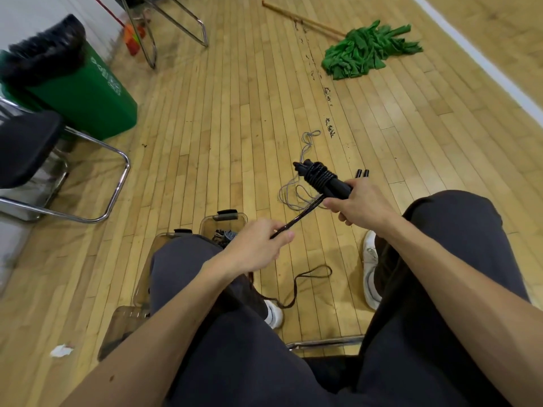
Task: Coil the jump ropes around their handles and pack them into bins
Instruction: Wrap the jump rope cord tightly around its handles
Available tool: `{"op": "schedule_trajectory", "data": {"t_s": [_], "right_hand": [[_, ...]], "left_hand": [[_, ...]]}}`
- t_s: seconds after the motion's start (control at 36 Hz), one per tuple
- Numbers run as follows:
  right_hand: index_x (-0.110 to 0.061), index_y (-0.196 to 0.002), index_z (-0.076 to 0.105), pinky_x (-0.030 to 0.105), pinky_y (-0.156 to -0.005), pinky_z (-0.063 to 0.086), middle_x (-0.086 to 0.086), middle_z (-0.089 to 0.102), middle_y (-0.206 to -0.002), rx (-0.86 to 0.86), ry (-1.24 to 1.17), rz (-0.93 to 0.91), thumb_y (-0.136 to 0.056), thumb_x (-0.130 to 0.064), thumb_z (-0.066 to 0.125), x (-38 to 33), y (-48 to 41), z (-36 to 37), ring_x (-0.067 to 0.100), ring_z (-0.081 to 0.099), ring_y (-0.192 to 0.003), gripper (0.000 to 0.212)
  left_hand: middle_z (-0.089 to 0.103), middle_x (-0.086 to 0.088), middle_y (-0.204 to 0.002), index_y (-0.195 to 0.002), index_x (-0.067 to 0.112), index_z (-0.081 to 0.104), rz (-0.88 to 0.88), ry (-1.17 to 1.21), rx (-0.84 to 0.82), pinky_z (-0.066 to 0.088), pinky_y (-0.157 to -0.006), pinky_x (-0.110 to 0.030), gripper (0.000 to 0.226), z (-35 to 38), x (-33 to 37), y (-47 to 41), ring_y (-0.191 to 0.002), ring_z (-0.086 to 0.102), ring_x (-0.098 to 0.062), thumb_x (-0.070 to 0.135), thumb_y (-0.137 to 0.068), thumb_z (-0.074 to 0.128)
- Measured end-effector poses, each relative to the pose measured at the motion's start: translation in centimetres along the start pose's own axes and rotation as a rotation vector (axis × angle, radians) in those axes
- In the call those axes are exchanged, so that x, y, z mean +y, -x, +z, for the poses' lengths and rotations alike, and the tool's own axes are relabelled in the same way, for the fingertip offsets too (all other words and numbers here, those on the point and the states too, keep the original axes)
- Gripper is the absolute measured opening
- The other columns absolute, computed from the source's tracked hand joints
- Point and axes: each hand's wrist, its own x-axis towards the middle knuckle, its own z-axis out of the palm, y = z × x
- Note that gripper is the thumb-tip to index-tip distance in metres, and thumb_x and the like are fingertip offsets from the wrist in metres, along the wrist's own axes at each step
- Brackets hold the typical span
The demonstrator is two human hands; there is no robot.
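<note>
My right hand (357, 202) grips the two black handles (338, 189) of a jump rope, held together, with several turns of black rope (318, 174) wound round their far part. My left hand (258, 245) pinches the taut free stretch of that rope (299, 215) below and to the left of the handles. The loose end of the rope (308, 277) loops on the floor between my feet. A grey jump rope (296, 192) lies uncoiled on the floor behind the handles, its black handle tips (362, 173) showing past my right hand. A clear bin (223, 223) beside my left knee holds dark rope bundles.
I sit on a chair with both knees in view. A second clear bin (141, 292) and a lid (120, 330) lie left of my left leg. A green trash bin (85, 92), black chairs (26, 148) and a green mop (364, 51) stand around on the wooden floor.
</note>
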Motion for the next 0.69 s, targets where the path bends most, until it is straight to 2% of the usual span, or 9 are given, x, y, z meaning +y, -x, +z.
{"op": "schedule_trajectory", "data": {"t_s": [0.06, 0.11, 0.22, 0.31, 0.39, 0.5, 0.58, 0.69], "right_hand": [[-0.008, -0.126, 0.061, 0.026, -0.057, 0.053, 0.009, 0.070, -0.086, -0.006, 0.007, 0.013, -0.092, -0.022, 0.073, 0.1, 0.0, -0.1, 0.016, 0.065, -0.065, 0.039], [-0.007, -0.126, 0.061, 0.025, -0.056, 0.052, 0.010, 0.071, -0.086, -0.010, 0.015, 0.025, -0.092, -0.023, 0.074, 0.2, -0.1, 0.0, 0.015, 0.065, -0.064, 0.040], [-0.007, -0.123, 0.062, 0.026, -0.055, 0.053, 0.011, 0.071, -0.085, -0.034, 0.020, 0.043, -0.091, -0.023, 0.074, 0.1, 0.0, 0.2, 0.015, 0.064, -0.062, 0.038], [-0.006, -0.118, 0.062, 0.023, -0.051, 0.050, 0.008, 0.069, -0.082, -0.064, 0.009, 0.047, -0.092, -0.023, 0.074, -0.1, 0.3, 0.4, 0.014, 0.062, -0.059, 0.033], [-0.007, -0.113, 0.063, 0.024, -0.051, 0.050, 0.007, 0.068, -0.078, -0.086, -0.003, 0.046, -0.092, -0.024, 0.074, -0.3, 0.5, 0.6, 0.014, 0.060, -0.057, 0.029], [-0.005, -0.113, 0.060, 0.028, -0.056, 0.054, 0.008, 0.068, -0.076, -0.220, -0.022, 0.100, -0.092, -0.018, 0.074, -0.2, 0.9, 0.7, 0.014, 0.062, -0.057, 0.028], [-0.003, -0.108, 0.060, 0.027, -0.054, 0.055, 0.007, 0.067, -0.073, -0.326, 0.000, 0.136, -0.090, -0.017, 0.075, -0.2, 1.3, 0.8, 0.012, 0.062, -0.054, 0.027], [-0.004, -0.100, 0.060, 0.023, -0.047, 0.051, 0.007, 0.066, -0.070, -0.471, 0.069, 0.143, -0.091, -0.016, 0.074, -0.6, 1.9, 0.5, 0.012, 0.058, -0.050, 0.020]], "left_hand": [[0.053, 0.007, -0.059, -0.083, 0.023, 0.062, 0.070, -0.152, 0.092, 0.035, -0.050, -0.028, 0.029, -0.7, 0.8, 0.3, -0.050, 0.048, -0.009, 0.041, -0.103, 0.049], [0.053, 0.007, -0.061, -0.083, 0.031, 0.054, 0.120, -0.288, 0.140, 0.033, -0.051, -0.028, 0.025, -1.4, 2.0, 0.7, -0.055, 0.050, -0.007, 0.042, -0.104, 0.046], [0.052, 0.008, -0.065, -0.093, 0.025, 0.061, 0.216, -0.525, 0.184, 0.044, -0.058, -0.033, 0.029, -2.4, 3.9, 1.2, -0.062, 0.051, -0.009, 0.043, -0.105, 0.041], [0.045, 0.007, -0.066, -0.086, 0.024, 0.050, 0.264, -0.689, 0.181, 0.035, -0.054, -0.031, 0.032, -3.0, 5.2, 1.2, -0.061, 0.047, -0.013, 0.044, -0.106, 0.037], [0.044, 0.006, -0.068, -0.087, 0.021, 0.051, 0.318, -0.787, 0.191, 0.039, -0.056, -0.032, 0.033, -3.9, 6.5, 0.9, -0.065, 0.051, -0.017, 0.044, -0.106, 0.036], [0.042, 0.009, -0.068, -0.089, 0.023, 0.049, 0.349, -0.905, 0.125, 0.036, -0.055, -0.028, 0.027, -5.3, 8.1, 0.2, -0.064, 0.049, -0.013, 0.042, -0.106, 0.040], [0.045, 0.009, -0.069, -0.101, 0.020, 0.063, 0.406, -0.976, 0.053, 0.034, -0.054, -0.027, 0.028, -6.2, 9.1, -0.6, -0.065, 0.049, -0.013, 0.041, -0.104, 0.045], [0.058, 0.003, -0.074, -0.101, 0.015, 0.069, 0.439, -0.975, -0.053, 0.037, -0.056, -0.028, 0.033, -6.8, 9.9, -1.7, -0.069, 0.055, -0.016, 0.042, -0.102, 0.050]]}}
